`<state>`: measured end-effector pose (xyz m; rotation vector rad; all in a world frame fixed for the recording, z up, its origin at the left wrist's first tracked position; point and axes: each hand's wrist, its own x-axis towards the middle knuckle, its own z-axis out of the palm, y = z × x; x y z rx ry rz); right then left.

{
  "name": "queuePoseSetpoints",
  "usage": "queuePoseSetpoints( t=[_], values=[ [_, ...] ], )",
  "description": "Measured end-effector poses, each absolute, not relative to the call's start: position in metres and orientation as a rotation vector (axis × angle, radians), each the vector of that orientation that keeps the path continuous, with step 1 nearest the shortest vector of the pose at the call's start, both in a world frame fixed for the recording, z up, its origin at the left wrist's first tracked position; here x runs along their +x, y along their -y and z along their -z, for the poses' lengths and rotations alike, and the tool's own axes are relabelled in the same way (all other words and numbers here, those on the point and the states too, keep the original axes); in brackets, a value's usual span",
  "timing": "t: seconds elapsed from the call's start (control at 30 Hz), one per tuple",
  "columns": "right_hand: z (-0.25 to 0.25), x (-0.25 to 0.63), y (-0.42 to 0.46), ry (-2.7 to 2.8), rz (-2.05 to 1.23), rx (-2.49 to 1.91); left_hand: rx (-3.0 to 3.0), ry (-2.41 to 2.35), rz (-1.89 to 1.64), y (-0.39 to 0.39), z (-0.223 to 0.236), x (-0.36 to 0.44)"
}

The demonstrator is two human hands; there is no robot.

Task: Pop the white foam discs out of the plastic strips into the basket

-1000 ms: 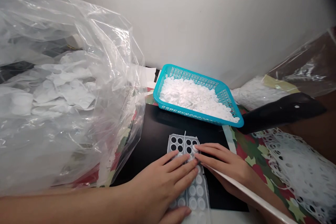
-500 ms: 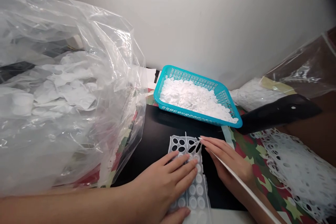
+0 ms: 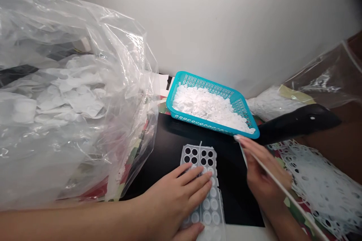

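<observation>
- L hand (image 3: 175, 196): flat, fingers spread, not clenched, pressing down on perforated white plastic sheet (image 3: 199, 156).
- Sheet: under L palm, on black board (image 3: 169, 147); top rows punched out, black showing thru; lower rows still hold round white discs (image 3: 206, 205).
- R hand (image 3: 266, 177): right of L hand, off sheet, fingertips (image 3: 239, 138) just below corner of teal plastic basket (image 3: 181, 83).
- Thin white strip (image 3: 294, 205) runs along R hand; can't tell if gripped or just resting there.
- Basket: ahead of both hands, heaped w/ loose white discs.
- Left of L hand: big clear plastic bag (image 3: 85, 26) w/ white punched scraps inside.
- Right of R hand: punched white scrap sheet (image 3: 316, 180), on red-green patterned cloth (image 3: 162, 108); black curved object (image 3: 299, 122) above it.
</observation>
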<state>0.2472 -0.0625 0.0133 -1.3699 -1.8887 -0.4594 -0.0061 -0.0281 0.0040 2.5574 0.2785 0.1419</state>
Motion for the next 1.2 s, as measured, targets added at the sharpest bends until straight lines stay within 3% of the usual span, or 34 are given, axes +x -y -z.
queuePoseSetpoints(
  t=[0.33,0.57,0.87,1.2],
  values=[
    [-0.006,0.275,0.047,1.706,0.482,-1.422,2.588,-0.276,-0.164,0.027,-0.006,-0.008],
    [-0.014,0.266,0.056,1.695,0.406,-1.47,2.914,-0.079,-0.557,0.034,-0.001,-0.003],
    [-0.014,0.228,0.066,2.225,-0.405,-1.128,3.039,-0.144,-0.724,0.044,0.012,0.0],
    [-0.003,0.202,0.064,2.256,-0.536,-1.054,2.935,-0.158,-0.582,0.043,0.003,0.002]
  ],
)
